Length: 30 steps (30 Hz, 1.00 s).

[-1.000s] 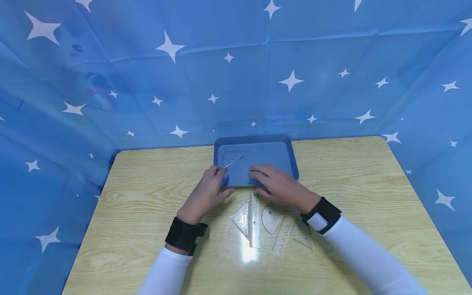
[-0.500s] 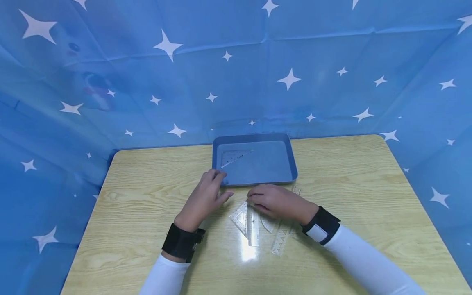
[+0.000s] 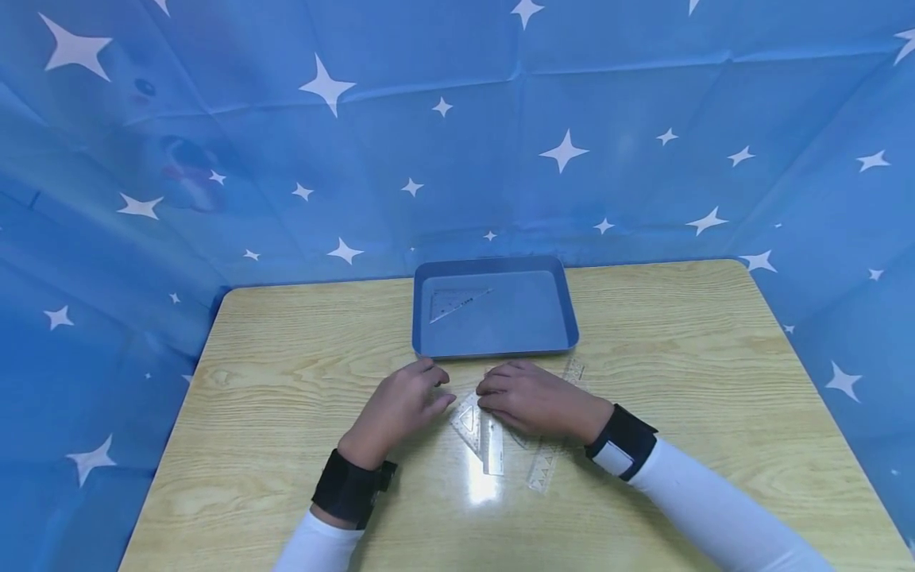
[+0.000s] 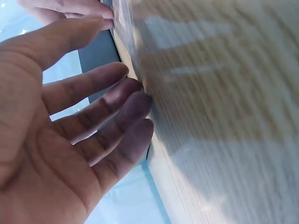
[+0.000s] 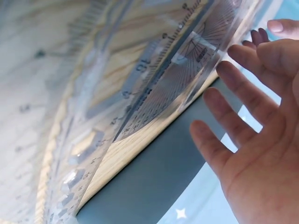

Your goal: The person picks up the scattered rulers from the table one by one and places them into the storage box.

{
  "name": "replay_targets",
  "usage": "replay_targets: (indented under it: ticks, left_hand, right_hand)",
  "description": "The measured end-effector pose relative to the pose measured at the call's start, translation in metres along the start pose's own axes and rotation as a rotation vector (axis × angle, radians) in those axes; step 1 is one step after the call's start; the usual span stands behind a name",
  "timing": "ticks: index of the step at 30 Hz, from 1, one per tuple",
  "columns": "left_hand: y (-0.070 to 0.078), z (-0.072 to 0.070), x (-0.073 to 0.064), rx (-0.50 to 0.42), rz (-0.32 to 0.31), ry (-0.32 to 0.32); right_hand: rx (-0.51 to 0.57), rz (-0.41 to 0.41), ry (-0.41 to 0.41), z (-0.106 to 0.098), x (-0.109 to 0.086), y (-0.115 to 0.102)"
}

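Observation:
My left hand hovers low over the table just in front of the tray, fingers loosely bent, holding nothing. A small clear set square lies to its right. My right hand reaches over the top end of a clear straight ruler, covering that end; whether its fingertips touch the ruler is hidden. In the right wrist view its fingers are spread and relaxed. Beneath this hand lie a clear protractor, mostly covered in the head view, and a second ruler with cut-out shapes.
A blue tray stands at the table's back edge. In its left half lies a clear set square. The wooden table reaches to a blue star-patterned cloth behind it.
Both hands have drawn back from the tray toward me. My right hand now lies over the ruler's end and the protractor. The set square in the tray has stayed put.

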<state>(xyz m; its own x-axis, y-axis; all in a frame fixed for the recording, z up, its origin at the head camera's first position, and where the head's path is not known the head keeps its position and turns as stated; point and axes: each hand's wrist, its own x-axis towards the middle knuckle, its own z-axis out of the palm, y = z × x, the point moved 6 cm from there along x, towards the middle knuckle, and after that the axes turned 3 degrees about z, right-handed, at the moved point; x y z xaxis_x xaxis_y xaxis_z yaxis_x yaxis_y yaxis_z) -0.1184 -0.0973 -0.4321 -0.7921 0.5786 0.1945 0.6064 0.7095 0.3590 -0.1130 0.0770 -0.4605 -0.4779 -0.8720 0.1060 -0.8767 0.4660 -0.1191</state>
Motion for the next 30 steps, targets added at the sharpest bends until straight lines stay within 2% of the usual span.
replay_targets:
  ticks: [9, 16, 25, 30]
  left_hand:
    - [-0.007, 0.024, -0.008, -0.002, -0.056, -0.121]
    - [-0.009, 0.030, -0.010, 0.002, -0.070, -0.128]
    - [-0.007, 0.034, -0.010, 0.010, -0.115, -0.143]
    - [-0.007, 0.036, -0.010, 0.036, -0.108, -0.144]
  right_hand:
    - [-0.030, 0.042, -0.026, 0.004, -0.002, 0.000]
    - [-0.058, 0.050, -0.034, 0.004, 0.000, -0.002]
    - [-0.041, 0.082, -0.067, 0.005, 0.003, -0.003]
    - [-0.040, 0.085, -0.070, 0.006, 0.005, -0.005]
